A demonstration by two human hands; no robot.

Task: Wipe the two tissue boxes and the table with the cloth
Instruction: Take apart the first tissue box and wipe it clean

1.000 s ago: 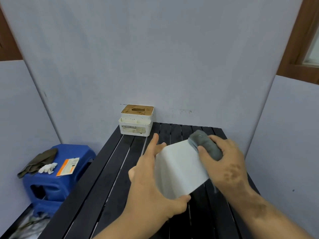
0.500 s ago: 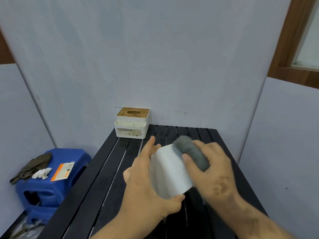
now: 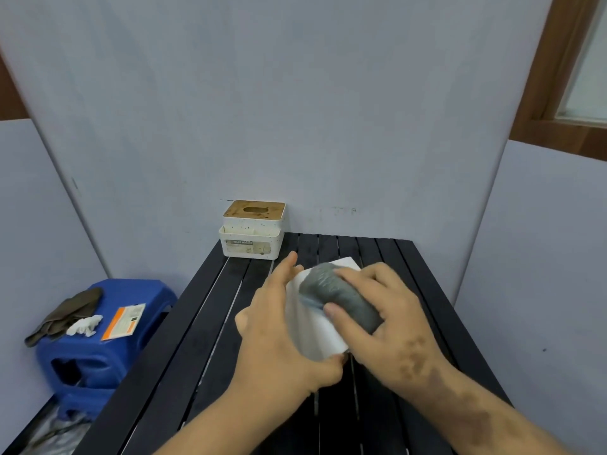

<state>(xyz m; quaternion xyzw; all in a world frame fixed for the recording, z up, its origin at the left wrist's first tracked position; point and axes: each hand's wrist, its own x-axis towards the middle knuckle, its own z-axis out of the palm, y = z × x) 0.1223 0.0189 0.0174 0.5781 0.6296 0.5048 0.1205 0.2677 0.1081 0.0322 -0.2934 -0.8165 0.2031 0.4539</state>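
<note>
Wiping the white tissue box (image 3: 317, 326) with the grey cloth (image 3: 338, 298): left hand (image 3: 279, 330) grips the box from its left side, thumb under the near edge, lifted off the black slatted table (image 3: 203, 339). Right hand (image 3: 384, 313) has fingers curled around the bunched cloth, pressing it on the box's top face. Box looks light, rigid, smooth plastic, likely slippery; holding by opposite sides suits it. Cloth is soft, wadded. Second tissue box (image 3: 252, 234), speckled white with wooden lid, sits at the table's far-left corner.

A black slatted table (image 3: 203, 339) stands against the grey wall. A white tissue box with a wooden lid (image 3: 252, 229) sits at its far left corner.
</note>
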